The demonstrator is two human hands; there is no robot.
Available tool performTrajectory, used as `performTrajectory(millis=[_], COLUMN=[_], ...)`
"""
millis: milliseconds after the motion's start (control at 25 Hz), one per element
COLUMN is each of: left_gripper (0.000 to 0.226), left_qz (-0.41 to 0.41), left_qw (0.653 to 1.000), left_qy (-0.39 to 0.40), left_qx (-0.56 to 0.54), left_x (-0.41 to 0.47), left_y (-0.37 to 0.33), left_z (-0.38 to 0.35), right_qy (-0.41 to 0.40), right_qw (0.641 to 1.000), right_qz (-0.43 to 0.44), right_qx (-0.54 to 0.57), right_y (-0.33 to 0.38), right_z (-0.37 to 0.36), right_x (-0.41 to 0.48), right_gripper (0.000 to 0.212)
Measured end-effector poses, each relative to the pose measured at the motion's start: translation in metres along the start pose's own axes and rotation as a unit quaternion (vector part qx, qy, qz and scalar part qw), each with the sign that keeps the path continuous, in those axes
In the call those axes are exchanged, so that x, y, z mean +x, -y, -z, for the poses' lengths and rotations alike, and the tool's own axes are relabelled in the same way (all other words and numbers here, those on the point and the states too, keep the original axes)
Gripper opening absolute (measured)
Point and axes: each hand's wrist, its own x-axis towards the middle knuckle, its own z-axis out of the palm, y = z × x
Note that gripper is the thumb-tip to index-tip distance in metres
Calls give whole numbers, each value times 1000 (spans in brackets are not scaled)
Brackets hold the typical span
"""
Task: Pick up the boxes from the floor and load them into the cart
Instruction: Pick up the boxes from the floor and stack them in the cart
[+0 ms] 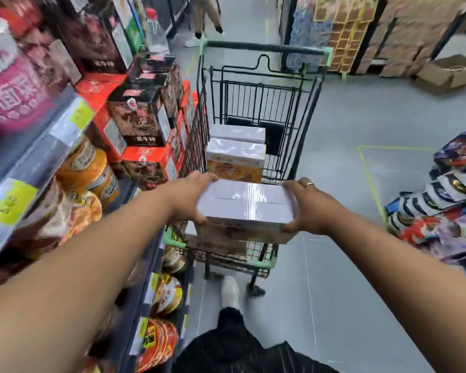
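- Holding a shrink-wrapped box (246, 204) between both hands, over the near end of the wire shopping cart (198, 135), about level with its rim.
- Gripping its left end with the left hand (191, 197), fingers curled over the far top edge and thumb hooked round the near corner.
- Gripping its right end with the right hand (307, 208) in the same way, palm pressed to the side, ringed finger laid over the far corner, thumb tucked at the near lower edge.
- Judging the step as loading: clear of the floor (347, 130), over the basket, not yet set down.
- Sharing the basket with two like cartons along the left wall, a nearer box (236, 157) just beyond the load and a farther box (238, 133) behind that.
- Seemingly hanging right over a lower box (218, 246) in the near end, though hard to tell whether touching it.
- Calling next, probably, for lowering level onto that lower box, stopping short of the nearer box's front face.
- Needing the left fingers drawn clear before letting go, given the tight gap against the left wire wall beside the noodle bowls (92, 168) on the shelf.
- Watching for glossy wrap slipping in the grip, and for the cart rolling away under a forward push.
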Motion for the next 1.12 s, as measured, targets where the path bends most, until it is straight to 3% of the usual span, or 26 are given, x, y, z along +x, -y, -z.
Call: performTrajectory(millis=[320, 520, 840, 1120], left_gripper=[110, 105, 83, 68], left_qz=[14, 28, 63, 85], left_qw=[997, 995, 996, 995], left_qy=[59, 77, 40, 40], left_qx=[38, 50, 43, 35], left_x=[165, 229, 277, 290], left_y=[89, 118, 140, 133], left_z=[4, -12, -37, -48], right_qy=[35, 48, 2, 45], right_qw=[996, 992, 989, 988], right_qz=[-80, -107, -118, -128], right_qx=[21, 54, 90, 75], right_y=[4, -3, -17, -18], right_z=[-26, -53, -88, -98], right_x=[173, 238, 299, 310], right_gripper=[90, 92, 75, 63])
